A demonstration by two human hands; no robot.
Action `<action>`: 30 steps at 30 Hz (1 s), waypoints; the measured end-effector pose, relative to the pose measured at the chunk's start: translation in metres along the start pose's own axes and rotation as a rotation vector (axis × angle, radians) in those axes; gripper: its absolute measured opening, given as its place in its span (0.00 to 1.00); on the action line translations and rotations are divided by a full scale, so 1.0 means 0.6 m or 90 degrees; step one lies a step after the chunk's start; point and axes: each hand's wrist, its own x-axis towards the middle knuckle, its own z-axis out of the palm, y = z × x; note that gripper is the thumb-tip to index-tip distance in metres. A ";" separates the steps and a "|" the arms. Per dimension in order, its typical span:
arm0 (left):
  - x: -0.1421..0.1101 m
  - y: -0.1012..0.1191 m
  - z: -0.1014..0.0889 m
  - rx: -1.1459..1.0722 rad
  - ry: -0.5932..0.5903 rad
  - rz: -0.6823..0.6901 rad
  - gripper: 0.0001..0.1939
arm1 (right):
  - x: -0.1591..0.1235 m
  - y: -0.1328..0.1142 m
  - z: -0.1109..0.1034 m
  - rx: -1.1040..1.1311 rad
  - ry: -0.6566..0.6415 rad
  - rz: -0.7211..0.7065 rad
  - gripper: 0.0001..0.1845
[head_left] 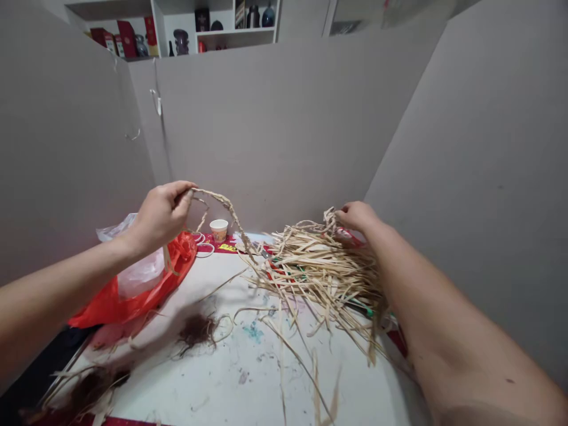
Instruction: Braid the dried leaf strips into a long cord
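Observation:
Pinched between the fingertips of my left hand [166, 210] is one end of a twisted straw rope [228, 204]. The rope arcs over to the right and drops toward a spread heap of dry straw strips [328, 266]. At the back of that heap my right hand [357, 216] is closed on a bunched, knotted coil of straw rope [329, 220]. A thin loop of rope also hangs below my left fingers. Metal and red parts of a tool [266, 254] show at the left of the heap, mostly covered by straw.
A paper cup [219, 231] stands at the back beside white cord loops [203, 244]. On the left lies a red plastic bag [180, 260] with white plastic. A tangle of dark fibres [197, 329] and loose strips lie on the white table [248, 378]. Grey walls enclose three sides.

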 end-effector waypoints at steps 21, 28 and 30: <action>-0.047 0.030 0.096 -0.687 -0.464 -0.430 0.09 | -0.274 -0.244 -0.053 0.454 -0.145 -0.548 0.13; -0.062 0.012 0.116 -0.839 -0.546 -0.563 0.07 | -0.284 -0.233 -0.044 0.469 -0.075 -0.641 0.14; -0.066 0.009 0.120 -0.840 -0.544 -0.577 0.07 | -0.285 -0.231 -0.039 0.472 -0.042 -0.664 0.14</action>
